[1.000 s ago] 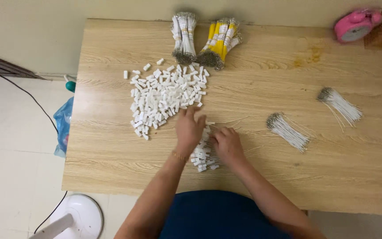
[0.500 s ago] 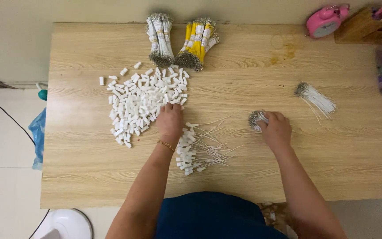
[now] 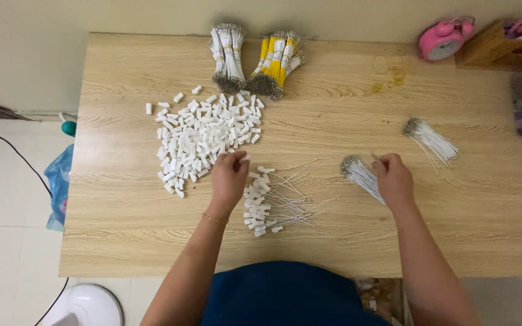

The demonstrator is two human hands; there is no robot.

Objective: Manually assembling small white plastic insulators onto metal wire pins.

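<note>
The heap of small white plastic pieces (image 3: 203,140) lies left of centre on the wooden table (image 3: 333,102). The left hand (image 3: 229,177) rests at the heap's lower right edge, fingertips pinched together on one white piece. Just right of it lies a row of finished pieces with thin wires (image 3: 273,202). At centre right, the right hand (image 3: 394,179) has its fingers closed on a bundle of white wires (image 3: 360,175). Another white bundle (image 3: 431,139) lies further right; tied bundles (image 3: 252,57) sit at the top.

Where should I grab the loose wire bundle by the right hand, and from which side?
Pinch the wire bundle mid-length, from above. It lies flat on the table, its bushy end pointing up-left, its other end under the right hand; the strands probably sit tightest mid-length.
</note>
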